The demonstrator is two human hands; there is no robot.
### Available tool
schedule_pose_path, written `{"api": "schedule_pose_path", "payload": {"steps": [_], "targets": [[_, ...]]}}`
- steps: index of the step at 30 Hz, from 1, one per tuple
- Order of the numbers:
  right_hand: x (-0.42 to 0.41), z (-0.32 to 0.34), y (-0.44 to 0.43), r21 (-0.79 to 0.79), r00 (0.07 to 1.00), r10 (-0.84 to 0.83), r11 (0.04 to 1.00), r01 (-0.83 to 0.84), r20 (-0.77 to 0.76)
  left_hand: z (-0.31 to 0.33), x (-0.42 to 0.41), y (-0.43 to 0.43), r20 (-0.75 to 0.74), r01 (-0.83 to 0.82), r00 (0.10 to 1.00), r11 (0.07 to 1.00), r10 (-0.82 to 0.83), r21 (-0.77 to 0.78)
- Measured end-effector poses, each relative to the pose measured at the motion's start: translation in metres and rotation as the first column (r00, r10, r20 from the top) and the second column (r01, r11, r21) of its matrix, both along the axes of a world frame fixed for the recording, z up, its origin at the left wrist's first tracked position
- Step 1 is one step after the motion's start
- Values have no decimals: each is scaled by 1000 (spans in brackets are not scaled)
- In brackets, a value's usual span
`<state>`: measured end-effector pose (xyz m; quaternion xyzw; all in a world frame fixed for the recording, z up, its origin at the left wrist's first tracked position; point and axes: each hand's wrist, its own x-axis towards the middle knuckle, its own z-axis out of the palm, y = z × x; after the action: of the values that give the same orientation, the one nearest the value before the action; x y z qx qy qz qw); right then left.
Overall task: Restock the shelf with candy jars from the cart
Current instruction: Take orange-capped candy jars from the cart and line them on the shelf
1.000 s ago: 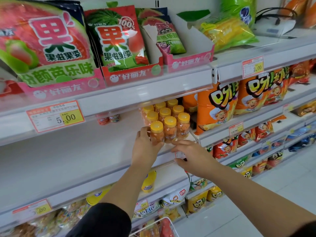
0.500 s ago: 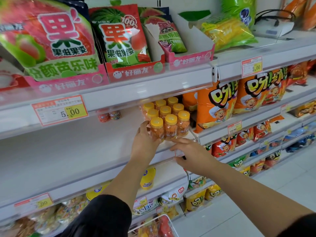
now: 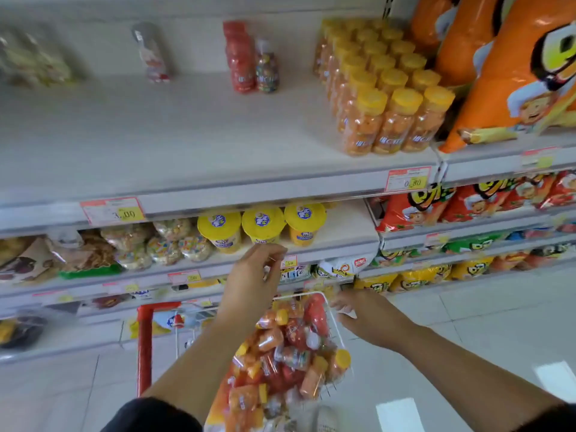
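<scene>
Several orange candy jars with yellow lids [image 3: 389, 107] stand in tight rows at the right of the pale shelf [image 3: 187, 145]. Below, a white wire cart [image 3: 338, 335] with a red handle [image 3: 144, 344] holds a heap of loose candy jars [image 3: 290, 350], orange and red. My left hand [image 3: 252, 282] hangs above the cart's far end, fingers loosely curled and holding nothing. My right hand [image 3: 364, 316] is at the cart's right rim, its blurred fingers pointing left over the jars, with nothing plainly in its grip.
A red jar and a multicoloured jar [image 3: 249, 67] stand at the back of the shelf. Big orange snack bags [image 3: 514, 82] flank the jar rows on the right. Yellow-lidded cups [image 3: 261, 226] and snack packs fill the lower shelves. Tiled floor [image 3: 467, 322] lies to the right.
Both hands have dropped from the front row of jars on the shelf down to the cart. The view has tilted down, bringing the cart and lower shelves into sight.
</scene>
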<state>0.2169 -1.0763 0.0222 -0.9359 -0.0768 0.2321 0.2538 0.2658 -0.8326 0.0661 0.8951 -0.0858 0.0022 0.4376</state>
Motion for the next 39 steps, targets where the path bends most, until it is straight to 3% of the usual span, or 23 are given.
{"api": "schedule_pose_path", "payload": {"steps": [6, 13, 19, 23, 26, 29, 34, 39], "targets": [[-17, -74, -2, -112, 964, 62, 989, -94, -259, -81, -71, 23, -307, -110, 940, 985, 146, 132], [-48, -149, -12, -211, 912, 46, 967, -143, -407, -189, -140, 4, -688, 212, 723, 930, 58, 301], [-62, -195, -12, -199, 924, 24, 974, -107, -381, -249, -156, -31, -740, 281, 670, 902, 61, 329], [-67, -211, -11, -187, 946, -14, 981, -49, -323, -268, -151, -55, -710, 347, 701, 839, 66, 420], [-68, -216, -13, -161, 955, -40, 987, -8, -294, -275, -153, -66, -703, 372, 700, 777, 125, 508], [-70, -210, -20, -107, 951, -82, 993, 52, -298, -266, -154, -69, -699, 324, 700, 807, 148, 494], [-60, -159, -34, 2, 921, -259, 963, 271, -290, -219, -145, -49, -790, 178, 602, 945, 115, 274], [-35, -70, -35, 112, 919, -333, 926, 361, -208, -122, -112, -37, -734, 48, 679, 997, 16, 66]]}}
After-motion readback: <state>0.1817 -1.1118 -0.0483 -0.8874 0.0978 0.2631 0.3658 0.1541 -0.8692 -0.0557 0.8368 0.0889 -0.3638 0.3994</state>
